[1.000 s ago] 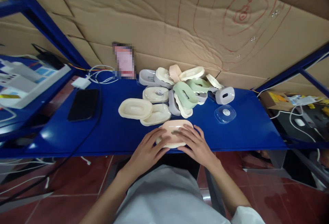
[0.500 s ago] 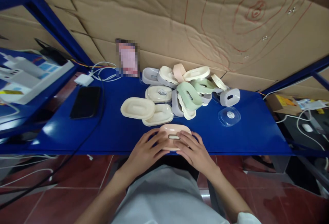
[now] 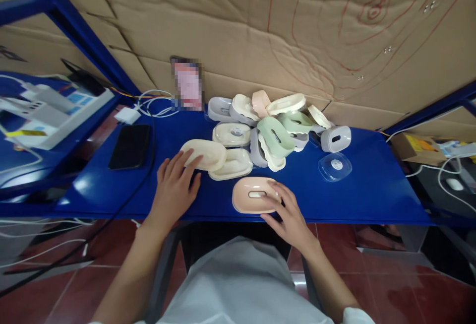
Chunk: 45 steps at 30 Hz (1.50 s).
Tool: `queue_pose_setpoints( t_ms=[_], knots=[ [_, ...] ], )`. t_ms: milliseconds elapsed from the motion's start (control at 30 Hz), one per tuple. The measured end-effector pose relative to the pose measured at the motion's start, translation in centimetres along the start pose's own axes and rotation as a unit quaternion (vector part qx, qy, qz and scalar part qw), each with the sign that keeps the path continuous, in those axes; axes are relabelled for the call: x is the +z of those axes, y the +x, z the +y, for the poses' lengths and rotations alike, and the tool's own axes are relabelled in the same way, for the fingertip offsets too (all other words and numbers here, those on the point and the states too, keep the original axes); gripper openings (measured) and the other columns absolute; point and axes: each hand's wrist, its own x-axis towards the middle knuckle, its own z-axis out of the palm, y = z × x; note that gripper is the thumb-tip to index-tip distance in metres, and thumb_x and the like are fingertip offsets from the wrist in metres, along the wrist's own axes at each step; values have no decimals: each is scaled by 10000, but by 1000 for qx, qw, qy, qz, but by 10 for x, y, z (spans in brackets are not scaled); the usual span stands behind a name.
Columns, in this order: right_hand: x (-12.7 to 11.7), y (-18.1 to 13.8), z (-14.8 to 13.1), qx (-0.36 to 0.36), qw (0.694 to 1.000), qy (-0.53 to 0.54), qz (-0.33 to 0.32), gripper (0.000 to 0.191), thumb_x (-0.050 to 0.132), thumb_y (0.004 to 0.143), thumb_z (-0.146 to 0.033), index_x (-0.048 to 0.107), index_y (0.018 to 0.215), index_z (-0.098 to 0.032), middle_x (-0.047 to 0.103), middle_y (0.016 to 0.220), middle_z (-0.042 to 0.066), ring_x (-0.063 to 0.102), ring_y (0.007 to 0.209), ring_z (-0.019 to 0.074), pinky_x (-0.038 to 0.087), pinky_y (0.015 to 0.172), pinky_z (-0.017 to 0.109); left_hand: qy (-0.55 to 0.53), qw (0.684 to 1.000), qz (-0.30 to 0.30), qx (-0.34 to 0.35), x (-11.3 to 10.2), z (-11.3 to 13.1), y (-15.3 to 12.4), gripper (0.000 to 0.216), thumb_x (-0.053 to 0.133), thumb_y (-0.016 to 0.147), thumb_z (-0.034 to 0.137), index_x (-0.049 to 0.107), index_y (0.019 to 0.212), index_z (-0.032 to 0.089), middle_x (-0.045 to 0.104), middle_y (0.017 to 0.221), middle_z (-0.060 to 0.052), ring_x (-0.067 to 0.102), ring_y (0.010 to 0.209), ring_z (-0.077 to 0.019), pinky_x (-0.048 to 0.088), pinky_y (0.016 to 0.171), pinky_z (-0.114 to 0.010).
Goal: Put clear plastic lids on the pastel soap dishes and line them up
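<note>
Pink case (image 3: 254, 195) at shelf (image 3: 364, 190) edge, right hand (image 3: 288, 215) on it

Blue shelf (image 3: 357, 190) under soap boxes (image 3: 275, 135), phone (image 3: 130, 146)

A small workshop or packing station: a blue metal counter (image 3: 353, 190) in shelving, cardboard sheets (image 3: 260, 26) as backing, a heap of plastic cases (image 3: 275, 130), chargers and cables (image 3: 148, 105).
</note>
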Motion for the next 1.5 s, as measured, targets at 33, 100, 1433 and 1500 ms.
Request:
queue_pose_setpoints(
  t_ms=[33, 100, 1433, 1500],
  knots=[
    [0, 0, 0, 2, 1000, 9, -1, 484, 677, 1048, -352, 578, 1517, -281, 485, 1662, 137, 426, 1578, 326, 481, 1224, 565, -15, 1000, 13, 16, 0, 7, -2, 462, 583, 1022, 151, 580, 1477, 234, 644, 1514, -173, 601, 1424, -373, 447, 1173, -600],
    [1, 1, -1, 4, 1000, 19, -5, 520, 686, 1044, -363, 557, 1542, -288, 480, 1663, 134, 422, 1580, 326, 477, 1234, 567, -59, 996, 14, 63, 0, 25, -1, 463, 568, 1017, 108, 594, 1450, 270, 707, 1427, -121, 660, 1340, -305, 493, 1128, -509],
    [-27, 19, 50, 62, 983, -58, 161, 550, 586, 1089, -321, 487, 1628, -359, 619, 1543, 107, 609, 1416, 322, 512, 1172, 537, -149, 987, -62, 24, 19, 125, 8, 517, 836, 895, 488, 574, 1248, 217, 619, 1443, -211, 640, 1316, -402, 585, 1044, -549],
    [-30, 20, 56, 67, 978, -114, 164, 573, 627, 1069, -341, 495, 1626, -355, 532, 1624, 125, 548, 1469, 367, 471, 1195, 594, -180, 982, -60, 17, 16, 120, 9, 432, 803, 919, 359, 555, 1247, 227, 613, 1449, -187, 631, 1340, -367, 578, 1082, -524]
  ],
)
